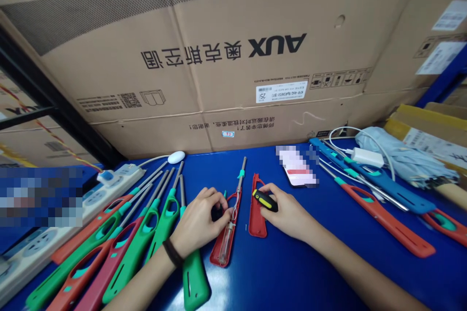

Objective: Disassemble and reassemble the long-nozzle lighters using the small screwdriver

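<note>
A red gas lighter [223, 245] lies opened on the blue table, with its clear fuel tank, thin wires and metal tube showing. My left hand [200, 216] is closed beside it, thumb and fingers curled around a small black part [217, 213]. A bit of green plastic [225, 195] shows by those fingertips; whether it is held too I cannot tell. In my right hand [286, 211] is a screwdriver with a black and yellow handle [265, 200], its shaft not visible. The loose red shell half [257, 221] lies just left of this hand, beneath the screwdriver's handle end.
Several green and red lighters [122, 265] lie at left beside a white power strip [97, 199]. Across the right are an orange lighter [397, 223], blue lighter [408, 194], folded umbrella [401, 155] and white charger [368, 157]. A phone [297, 167] lies before a large cardboard box [219, 87].
</note>
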Demonstrator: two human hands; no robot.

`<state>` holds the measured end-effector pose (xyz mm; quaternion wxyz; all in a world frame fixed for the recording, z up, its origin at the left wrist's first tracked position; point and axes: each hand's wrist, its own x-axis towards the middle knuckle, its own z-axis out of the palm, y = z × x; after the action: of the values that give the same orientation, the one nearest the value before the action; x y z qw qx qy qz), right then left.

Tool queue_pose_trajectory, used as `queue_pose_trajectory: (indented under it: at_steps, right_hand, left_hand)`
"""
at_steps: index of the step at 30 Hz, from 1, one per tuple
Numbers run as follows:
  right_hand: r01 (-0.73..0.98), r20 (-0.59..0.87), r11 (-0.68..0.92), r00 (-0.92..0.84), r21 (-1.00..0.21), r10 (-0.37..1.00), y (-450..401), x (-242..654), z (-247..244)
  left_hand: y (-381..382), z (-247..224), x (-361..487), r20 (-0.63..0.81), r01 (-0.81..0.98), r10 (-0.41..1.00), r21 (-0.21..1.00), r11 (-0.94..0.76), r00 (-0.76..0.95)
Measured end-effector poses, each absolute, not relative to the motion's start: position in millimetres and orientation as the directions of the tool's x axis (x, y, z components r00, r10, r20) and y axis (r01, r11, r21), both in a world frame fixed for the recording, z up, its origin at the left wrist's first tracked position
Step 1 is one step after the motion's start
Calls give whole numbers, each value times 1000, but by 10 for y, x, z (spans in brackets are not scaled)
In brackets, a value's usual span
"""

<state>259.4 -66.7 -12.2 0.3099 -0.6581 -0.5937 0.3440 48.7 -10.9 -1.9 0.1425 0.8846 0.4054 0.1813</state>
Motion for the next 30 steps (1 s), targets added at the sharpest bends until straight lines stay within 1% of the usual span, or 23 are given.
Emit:
queue_pose_trajectory:
  at_steps: [5, 9, 11, 14, 16, 18, 20, 21, 23, 26, 28, 30]
  right_hand:
    - [613, -90, -116, 73, -782, 993, -668, 2598, -101]
    - [657, -103, -138, 92, -741, 990, -661, 2612, -84]
    - [658, -110, -147, 97, -739, 989, -657, 2631, -79]
    - [660, -142, -177, 107, -730, 984, -659, 2660, -57]
    - [664, -117, -170, 124, -728, 985, -668, 2662, -23]
    - [652, -21, -79, 96, -754, 995, -684, 2640, 17]
    - [610, 87, 66, 5, -790, 996, -705, 2597, 44]
    - [585, 114, 123, -53, -801, 992, -715, 2570, 47]
    - [562, 102, 174, -157, -809, 982, -730, 2516, 32]
    - [593, 85, 224, -253, -774, 964, -738, 2460, -11]
    - [619, 114, 265, -272, -740, 955, -735, 2447, -27]
    - [639, 130, 272, -261, -719, 957, -732, 2450, -28]
  left_hand:
    - [-121, 1, 515, 196, 719, 813, 386, -578, 548]
    - [-141, 27, 520, 139, 756, 863, 429, -494, 486]
    - [-137, 24, 511, 111, 742, 869, 475, -473, 483]
    - [-123, 1, 493, 90, 674, 868, 593, -440, 488]
    - [-118, -11, 488, 103, 617, 868, 663, -424, 486]
    - [-123, -13, 493, 140, 579, 865, 690, -435, 482]
    - [-138, -10, 509, 171, 544, 853, 704, -456, 494]
    - [-149, -9, 520, 180, 523, 843, 714, -466, 506]
    - [-175, -11, 542, 190, 472, 824, 741, -477, 534]
    - [-217, -23, 569, 196, 447, 808, 749, -489, 555]
    - [-242, -27, 580, 195, 453, 802, 739, -498, 564]
    - [-260, -24, 588, 176, 444, 797, 752, -487, 577]
